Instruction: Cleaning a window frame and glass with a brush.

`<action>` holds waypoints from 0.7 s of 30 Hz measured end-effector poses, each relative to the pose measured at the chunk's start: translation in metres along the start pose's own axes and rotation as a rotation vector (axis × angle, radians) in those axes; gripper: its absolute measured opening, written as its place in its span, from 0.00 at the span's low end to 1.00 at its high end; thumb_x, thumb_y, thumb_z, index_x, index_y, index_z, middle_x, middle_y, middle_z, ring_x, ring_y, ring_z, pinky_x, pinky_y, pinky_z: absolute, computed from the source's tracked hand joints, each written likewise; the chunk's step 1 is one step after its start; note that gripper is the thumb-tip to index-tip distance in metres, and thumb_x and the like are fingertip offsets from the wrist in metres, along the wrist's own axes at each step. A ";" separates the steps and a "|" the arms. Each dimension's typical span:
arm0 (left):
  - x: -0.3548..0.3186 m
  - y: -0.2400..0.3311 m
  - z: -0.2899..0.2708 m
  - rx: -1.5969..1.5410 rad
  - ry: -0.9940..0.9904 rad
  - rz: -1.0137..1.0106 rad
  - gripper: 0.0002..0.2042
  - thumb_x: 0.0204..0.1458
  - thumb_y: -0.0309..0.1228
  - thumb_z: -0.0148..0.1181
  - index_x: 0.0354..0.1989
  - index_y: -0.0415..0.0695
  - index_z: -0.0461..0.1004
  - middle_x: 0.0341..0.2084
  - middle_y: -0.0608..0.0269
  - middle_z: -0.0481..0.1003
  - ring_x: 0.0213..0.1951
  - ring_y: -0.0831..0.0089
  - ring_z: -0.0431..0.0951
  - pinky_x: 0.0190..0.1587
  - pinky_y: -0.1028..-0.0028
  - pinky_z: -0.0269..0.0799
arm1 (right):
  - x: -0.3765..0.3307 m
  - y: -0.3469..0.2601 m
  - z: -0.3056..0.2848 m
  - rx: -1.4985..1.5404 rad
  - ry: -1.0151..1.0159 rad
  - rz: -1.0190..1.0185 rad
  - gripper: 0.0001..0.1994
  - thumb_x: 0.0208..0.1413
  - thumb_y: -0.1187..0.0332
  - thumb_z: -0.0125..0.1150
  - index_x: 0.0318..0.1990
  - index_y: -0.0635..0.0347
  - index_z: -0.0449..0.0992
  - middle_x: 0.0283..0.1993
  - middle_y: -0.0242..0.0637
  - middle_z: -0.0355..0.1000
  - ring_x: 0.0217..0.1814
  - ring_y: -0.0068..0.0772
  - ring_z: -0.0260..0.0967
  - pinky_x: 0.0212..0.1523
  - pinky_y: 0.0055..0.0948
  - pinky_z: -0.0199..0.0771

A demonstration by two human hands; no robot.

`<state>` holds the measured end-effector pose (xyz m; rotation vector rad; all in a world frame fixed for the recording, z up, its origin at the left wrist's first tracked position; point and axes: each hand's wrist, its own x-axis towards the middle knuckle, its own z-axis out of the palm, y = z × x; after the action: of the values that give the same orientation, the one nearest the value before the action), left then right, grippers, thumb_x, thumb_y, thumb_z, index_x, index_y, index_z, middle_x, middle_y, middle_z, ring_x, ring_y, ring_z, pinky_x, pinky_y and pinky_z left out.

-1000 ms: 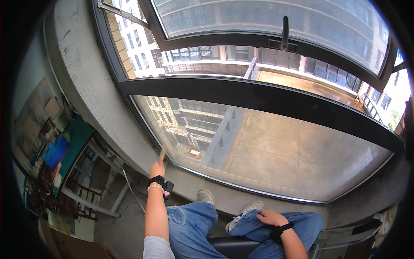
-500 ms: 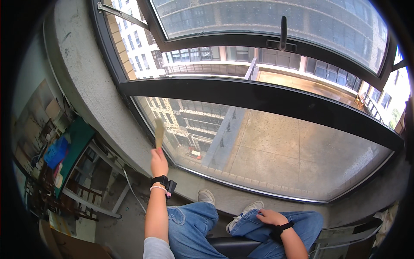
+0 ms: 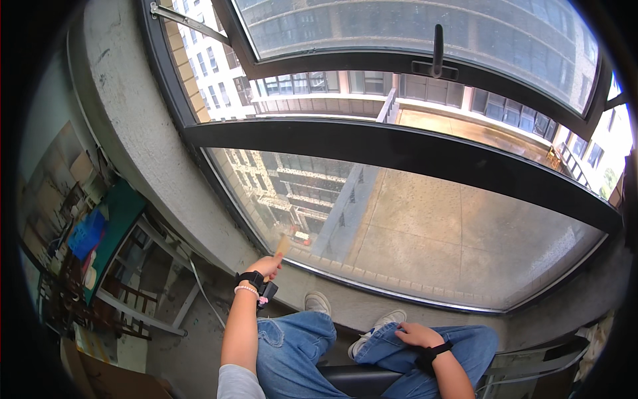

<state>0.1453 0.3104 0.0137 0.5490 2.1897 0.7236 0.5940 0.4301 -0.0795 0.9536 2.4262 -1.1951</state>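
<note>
My left hand (image 3: 266, 266) is raised near the lower left corner of the big window pane (image 3: 425, 246) and grips a thin tan stick-like tool (image 3: 282, 245) whose tip touches the glass near the dark frame. A black band and a bead bracelet are on that wrist. My right hand (image 3: 415, 334) rests on my right knee in blue jeans, fingers loosely curled, holding nothing; a black band sits on that wrist. My light shoes (image 3: 318, 304) rest against the wall under the window.
A black horizontal frame bar (image 3: 412, 149) divides the fixed pane from an open upper sash with a handle (image 3: 436, 50). A grey concrete pillar (image 3: 143, 143) stands left of the window. Shelving and a green board (image 3: 109, 233) are at the left. A chair seat (image 3: 359, 380) is under me.
My left hand with the tan tool went up the glass, then came back down toward the pane's lower left corner. The right hand stayed on the knee.
</note>
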 end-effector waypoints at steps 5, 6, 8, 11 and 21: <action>-0.027 0.019 -0.006 -0.014 -0.562 0.057 0.25 0.59 0.53 0.36 0.34 0.40 0.66 0.11 0.77 0.49 0.14 0.84 0.45 0.15 0.81 0.42 | 0.001 -0.002 -0.001 0.004 -0.011 0.005 0.23 0.54 0.53 0.45 0.48 0.64 0.68 0.46 0.54 0.69 0.50 0.54 0.65 0.50 0.41 0.64; -0.032 0.023 -0.006 -0.099 -0.581 0.081 0.24 0.59 0.52 0.35 0.33 0.40 0.66 0.11 0.78 0.48 0.14 0.85 0.44 0.16 0.82 0.41 | 0.000 -0.002 -0.001 0.004 -0.008 0.006 0.23 0.54 0.53 0.45 0.49 0.64 0.68 0.46 0.54 0.69 0.50 0.54 0.65 0.50 0.41 0.64; -0.024 0.013 -0.015 -0.099 -0.567 0.101 0.25 0.58 0.54 0.38 0.33 0.39 0.66 0.11 0.78 0.48 0.14 0.85 0.45 0.16 0.81 0.42 | -0.001 -0.002 -0.001 0.005 -0.005 0.003 0.23 0.54 0.53 0.45 0.49 0.64 0.67 0.46 0.54 0.69 0.50 0.54 0.65 0.50 0.41 0.64; -0.022 -0.009 -0.039 -0.147 -0.165 0.077 0.27 0.54 0.57 0.43 0.33 0.39 0.67 0.11 0.76 0.52 0.14 0.83 0.50 0.16 0.80 0.46 | -0.001 0.002 -0.001 0.006 0.001 0.017 0.23 0.54 0.52 0.46 0.49 0.62 0.67 0.46 0.53 0.70 0.49 0.54 0.66 0.50 0.38 0.65; -0.065 0.025 -0.018 0.182 -0.011 0.241 0.25 0.54 0.55 0.45 0.28 0.41 0.72 0.16 0.70 0.65 0.18 0.78 0.62 0.21 0.75 0.58 | 0.002 0.000 -0.001 0.009 0.003 -0.007 0.24 0.54 0.53 0.46 0.48 0.65 0.67 0.46 0.54 0.69 0.50 0.55 0.65 0.50 0.40 0.64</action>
<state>0.1760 0.2857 0.0732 0.9201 2.2152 0.6453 0.5927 0.4314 -0.0798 0.9502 2.4304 -1.2089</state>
